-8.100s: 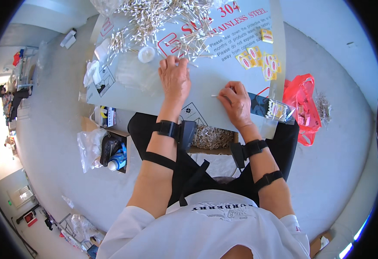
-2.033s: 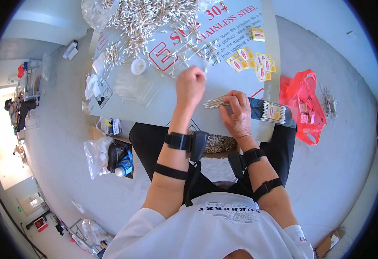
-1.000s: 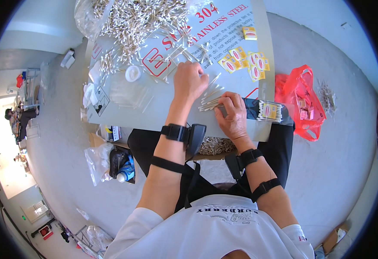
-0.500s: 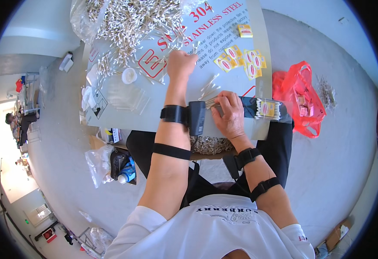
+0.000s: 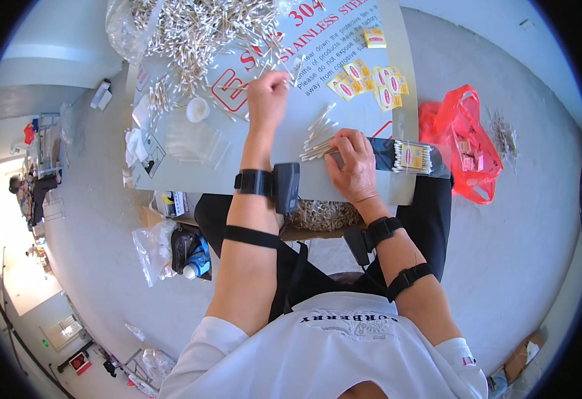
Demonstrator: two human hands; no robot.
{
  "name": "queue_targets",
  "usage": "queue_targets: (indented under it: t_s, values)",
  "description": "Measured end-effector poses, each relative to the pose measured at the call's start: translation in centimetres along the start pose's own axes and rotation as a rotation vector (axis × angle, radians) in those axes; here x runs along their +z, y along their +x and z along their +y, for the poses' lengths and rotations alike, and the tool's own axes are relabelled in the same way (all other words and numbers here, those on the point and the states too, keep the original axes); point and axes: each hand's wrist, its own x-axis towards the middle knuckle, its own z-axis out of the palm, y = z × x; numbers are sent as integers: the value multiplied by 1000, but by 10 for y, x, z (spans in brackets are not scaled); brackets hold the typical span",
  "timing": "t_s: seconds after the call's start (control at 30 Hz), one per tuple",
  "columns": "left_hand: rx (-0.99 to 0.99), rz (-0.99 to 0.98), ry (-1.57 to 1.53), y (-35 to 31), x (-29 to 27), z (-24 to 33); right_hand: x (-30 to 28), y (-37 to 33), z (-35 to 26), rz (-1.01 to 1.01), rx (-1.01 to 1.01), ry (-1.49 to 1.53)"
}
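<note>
My left hand (image 5: 268, 100) is over the table just below the large heap of cotton swabs (image 5: 198, 40). Its fingers are curled in and slightly blurred, so what they may hold is hidden. My right hand (image 5: 353, 163) rests on the table's near part with its fingers closed round a bundle of cotton swabs (image 5: 316, 149), whose tips point left. A few loose swabs (image 5: 323, 118) lie just beyond that bundle. To the right of this hand, a clear pack of swabs with a yellow card (image 5: 412, 157) lies on a dark strip (image 5: 382, 153).
Yellow printed cards (image 5: 389, 86) and a small yellow stack (image 5: 373, 38) lie at the table's right. Left of my hands are a round white container (image 5: 198, 109) and clear plastic bags (image 5: 194, 143). A red plastic bag (image 5: 460, 120) stands beside the table. Below its edge sits a box of swabs (image 5: 324, 218).
My left hand has moved slightly left, away from the loose swabs at its right. My right hand stays nearly in place, with more of the swab bundle showing at its left.
</note>
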Motion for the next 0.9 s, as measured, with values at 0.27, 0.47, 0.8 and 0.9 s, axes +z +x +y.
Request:
queue_targets:
  t_s: [0.27, 0.47, 0.8, 0.9]
  values:
    - [215, -193, 504, -49, 15, 22, -1, -1, -2, 29, -3, 6]
    - [317, -108, 540, -85, 35, 31, 1, -3, 4, 262, 97, 106]
    - [312, -309, 606, -157, 42, 33, -10, -21, 6, 401, 381, 645]
    - [287, -398, 685, -144, 40, 37, -14, -21, 8, 387, 403, 685]
